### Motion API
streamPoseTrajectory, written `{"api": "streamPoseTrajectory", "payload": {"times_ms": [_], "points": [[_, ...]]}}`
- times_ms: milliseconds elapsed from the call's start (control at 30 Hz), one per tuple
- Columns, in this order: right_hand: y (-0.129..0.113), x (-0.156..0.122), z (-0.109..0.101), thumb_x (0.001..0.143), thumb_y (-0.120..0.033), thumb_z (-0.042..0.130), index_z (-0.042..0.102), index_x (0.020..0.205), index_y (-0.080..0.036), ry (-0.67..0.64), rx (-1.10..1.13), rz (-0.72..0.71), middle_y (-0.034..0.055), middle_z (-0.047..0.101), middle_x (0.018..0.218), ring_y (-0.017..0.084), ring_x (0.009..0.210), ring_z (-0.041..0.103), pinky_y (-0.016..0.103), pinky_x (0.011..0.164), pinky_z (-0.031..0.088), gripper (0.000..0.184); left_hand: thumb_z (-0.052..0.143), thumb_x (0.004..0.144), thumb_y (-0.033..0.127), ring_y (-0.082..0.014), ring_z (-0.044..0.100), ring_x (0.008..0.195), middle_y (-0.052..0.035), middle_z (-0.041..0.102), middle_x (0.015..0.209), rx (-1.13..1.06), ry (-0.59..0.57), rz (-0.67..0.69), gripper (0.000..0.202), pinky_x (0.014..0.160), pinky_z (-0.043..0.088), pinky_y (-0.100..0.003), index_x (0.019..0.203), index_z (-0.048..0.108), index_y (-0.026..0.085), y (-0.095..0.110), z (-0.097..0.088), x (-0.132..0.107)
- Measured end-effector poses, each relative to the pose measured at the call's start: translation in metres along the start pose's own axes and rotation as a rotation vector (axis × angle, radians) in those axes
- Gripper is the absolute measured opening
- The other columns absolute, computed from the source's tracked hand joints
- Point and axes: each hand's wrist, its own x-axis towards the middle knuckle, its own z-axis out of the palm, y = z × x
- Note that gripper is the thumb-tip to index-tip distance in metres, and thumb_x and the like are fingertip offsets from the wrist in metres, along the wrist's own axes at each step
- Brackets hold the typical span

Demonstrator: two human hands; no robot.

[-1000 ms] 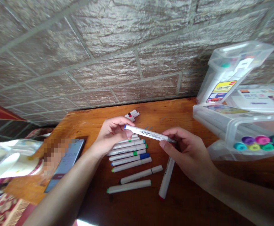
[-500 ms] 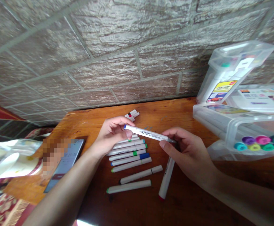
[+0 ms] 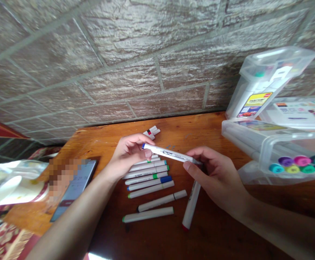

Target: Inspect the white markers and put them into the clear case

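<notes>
A white marker (image 3: 170,154) with a blue end is held above the table between both hands. My left hand (image 3: 127,153) pinches its blue end with thumb and fingers. The other end, greyish, lies between the thumb and fingers of my right hand (image 3: 214,173). Under and in front of the hands, several white markers (image 3: 146,176) lie in a rough row, with green, blue and black ends. A red-ended marker (image 3: 191,207) lies apart at a steep angle, its upper end partly hidden by my right hand. More markers (image 3: 153,131) lie behind my left hand.
On the right, a clear case (image 3: 262,144) lies with coloured marker ends facing out, beside an upright case (image 3: 254,90) and a clear lid (image 3: 303,112). At left are a phone (image 3: 76,191) and a paper cup (image 3: 16,189). A stone-patterned wall (image 3: 146,72) borders the table's back.
</notes>
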Motion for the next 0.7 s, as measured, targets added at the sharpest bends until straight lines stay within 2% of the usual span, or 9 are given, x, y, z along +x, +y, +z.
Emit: {"api": "streamPoseTrajectory", "payload": {"times_ms": [700], "points": [[-0.0013,0.0005,0.0009,0.090,-0.028,0.072,0.070,0.094,-0.021,-0.002,0.003,-0.006,0.0000,0.064,0.077,0.015,0.067,0.055,0.028,0.060,0.044,0.009,0.088,0.074,0.024,-0.0113,0.060,0.059,-0.0034,0.072,0.070,-0.008,-0.008,-0.007,0.021,0.056,0.044,-0.020,0.091,0.080,0.015,-0.0002,0.0001,-0.0001]]}}
